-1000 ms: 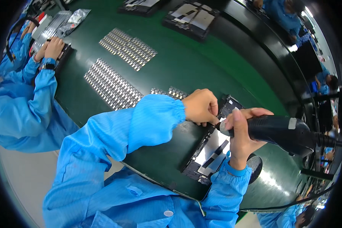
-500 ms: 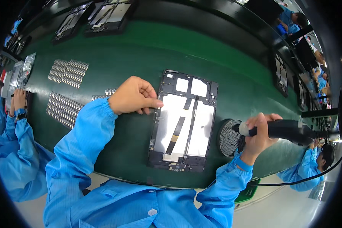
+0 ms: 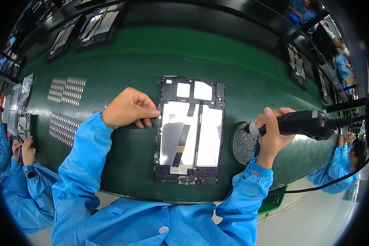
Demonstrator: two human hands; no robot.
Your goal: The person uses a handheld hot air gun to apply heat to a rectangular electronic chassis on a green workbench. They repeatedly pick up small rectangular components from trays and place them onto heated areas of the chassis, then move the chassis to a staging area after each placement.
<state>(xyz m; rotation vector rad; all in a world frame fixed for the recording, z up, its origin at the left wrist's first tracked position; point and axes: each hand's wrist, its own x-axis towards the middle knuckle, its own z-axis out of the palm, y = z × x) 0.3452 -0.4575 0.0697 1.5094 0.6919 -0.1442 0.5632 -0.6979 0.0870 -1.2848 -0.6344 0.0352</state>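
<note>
An opened tablet (image 3: 211, 141), a black frame with silvery plates and dark flat cables inside, lies on the green table in front of me. My left hand (image 3: 131, 108) is at its left edge, thumb and index finger pinched together at the rim; whatever is between the fingertips is too small to make out. My right hand (image 3: 274, 129) grips a black electric screwdriver (image 3: 303, 124) held nearly level. The pale tip end of the screwdriver points left, over a round perforated screw tray (image 3: 242, 143) right of the tablet. Its bit is hard to see.
Sheets of small metal parts (image 3: 63, 127) lie left of my left arm. More opened tablets (image 3: 98, 25) stand on the rack along the back, and another tablet (image 3: 296, 65) at the right. A black cable (image 3: 315, 190) runs at lower right. A co-worker's hands (image 3: 26, 151) are at far left.
The view has shifted slightly, so the tablet and both my hands appear farther left. My left hand stays at the tablet's edge, the screwdriver at the tray. The left co-worker's hands have moved.
</note>
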